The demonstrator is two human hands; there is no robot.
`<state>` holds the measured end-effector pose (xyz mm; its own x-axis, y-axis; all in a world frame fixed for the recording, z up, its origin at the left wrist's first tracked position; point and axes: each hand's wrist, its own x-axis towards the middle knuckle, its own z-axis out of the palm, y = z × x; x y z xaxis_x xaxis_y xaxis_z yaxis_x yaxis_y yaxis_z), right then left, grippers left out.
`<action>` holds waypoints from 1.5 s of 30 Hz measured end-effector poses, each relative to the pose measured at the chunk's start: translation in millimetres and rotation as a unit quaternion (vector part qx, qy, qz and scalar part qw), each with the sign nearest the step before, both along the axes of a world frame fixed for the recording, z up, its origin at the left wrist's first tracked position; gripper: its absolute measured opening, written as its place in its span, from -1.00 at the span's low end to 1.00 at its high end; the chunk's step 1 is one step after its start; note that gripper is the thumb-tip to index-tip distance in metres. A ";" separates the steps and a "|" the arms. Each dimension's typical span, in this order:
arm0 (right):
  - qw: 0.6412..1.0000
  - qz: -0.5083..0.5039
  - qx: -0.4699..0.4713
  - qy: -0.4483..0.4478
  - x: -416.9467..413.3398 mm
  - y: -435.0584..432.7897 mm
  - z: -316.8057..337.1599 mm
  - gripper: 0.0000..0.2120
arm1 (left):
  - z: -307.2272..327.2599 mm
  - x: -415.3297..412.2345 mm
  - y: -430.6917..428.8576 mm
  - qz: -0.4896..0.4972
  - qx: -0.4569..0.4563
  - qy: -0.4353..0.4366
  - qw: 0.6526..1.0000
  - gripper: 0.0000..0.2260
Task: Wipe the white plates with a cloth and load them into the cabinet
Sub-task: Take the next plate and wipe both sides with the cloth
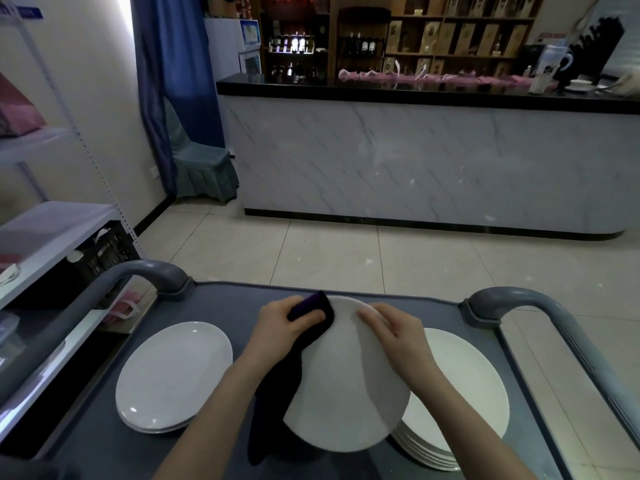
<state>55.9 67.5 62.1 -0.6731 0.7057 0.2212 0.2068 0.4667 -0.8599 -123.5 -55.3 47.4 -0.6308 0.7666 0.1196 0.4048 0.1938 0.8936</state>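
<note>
Over the grey cart [221, 299], we hold a white plate [346, 386] tilted, its lower edge overlapping the stack of white plates [464, 389] on the cart's right side. Our left hand [284, 330] has its fingers curled round a dark cloth [277, 386], pinching it against the plate's far left rim; the rest of the cloth hangs down along the plate's left edge. Our right hand [394, 332] clasps the plate's upper right rim, fingers laid over its face and thumb out of sight. A smaller plate stack [173, 372] sits on the cart's left. Beyond the tiled floor stand a marble-fronted counter [415, 168] and bottle shelves [360, 46].
</note>
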 end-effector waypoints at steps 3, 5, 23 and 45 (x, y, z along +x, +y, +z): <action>0.976 -0.151 -0.123 0.097 -1.0 -13.7 -15.6 -0.75 | -18.1 7.6 -9.2 0.125 0.054 -0.122 0.983 -0.79; 0.960 -0.187 -0.179 0.104 -2.7 -21.8 -22.4 -0.73 | -28.7 15.0 -13.3 0.174 0.054 -0.161 0.970 -0.78; 0.971 -0.149 -0.153 0.106 -7.0 -6.8 -15.1 -0.66 | -17.5 15.7 -16.2 0.167 0.074 -0.155 0.971 -0.86; 0.939 -0.231 -0.223 0.122 -5.1 -27.9 -36.4 -0.57 | -30.8 25.3 -19.0 0.196 0.053 -0.220 0.954 -0.86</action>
<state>50.8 39.6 25.7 -0.2396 0.9692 -0.0576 0.0693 -0.0421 -0.9967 -98.2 -74.3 16.6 -0.8736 0.4598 -0.1591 -0.0984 0.1533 0.9833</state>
